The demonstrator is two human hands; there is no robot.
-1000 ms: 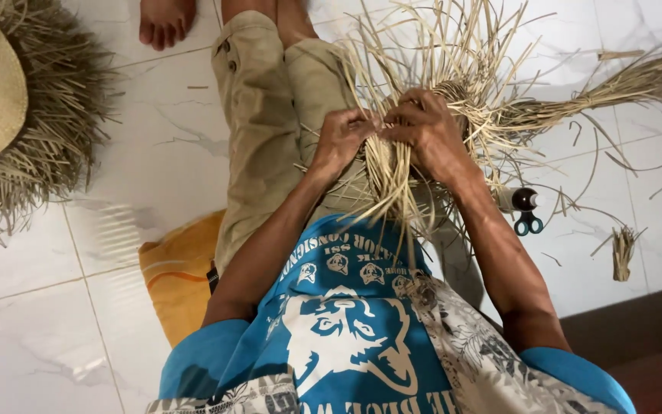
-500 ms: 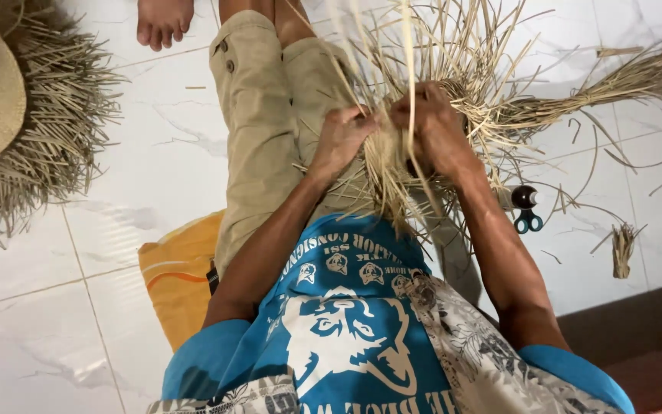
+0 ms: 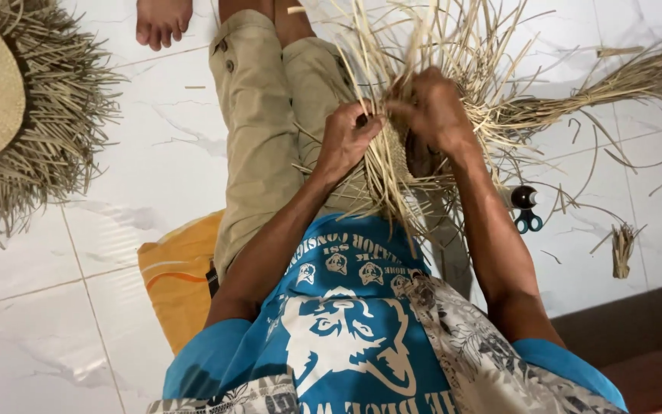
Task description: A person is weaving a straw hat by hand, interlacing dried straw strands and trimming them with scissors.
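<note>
Straw-coloured dried palm strips [image 3: 423,84] fan out loose over the person's lap in the head view, their lower ends meeting in a small patch of woven straw work [image 3: 398,157] that rests on the khaki shorts [image 3: 258,123]. The left hand [image 3: 346,142] pinches a few of the strips with curled fingers at the patch's near edge. The right hand [image 3: 434,107] closes around a bunch of strips just beside it, knuckles up, the two hands almost touching.

On the white tiled floor [image 3: 155,153] to the left lies a round woven straw hat crown with a long unwoven fringe [image 3: 32,130]. A flat orange bag [image 3: 174,276] lies under the person's left side; whether anything is in it cannot be told. To the right, blue-handled scissors [image 3: 529,221] lie beside a small dark round thing, near a short tied tuft of straw [image 3: 622,249].
</note>
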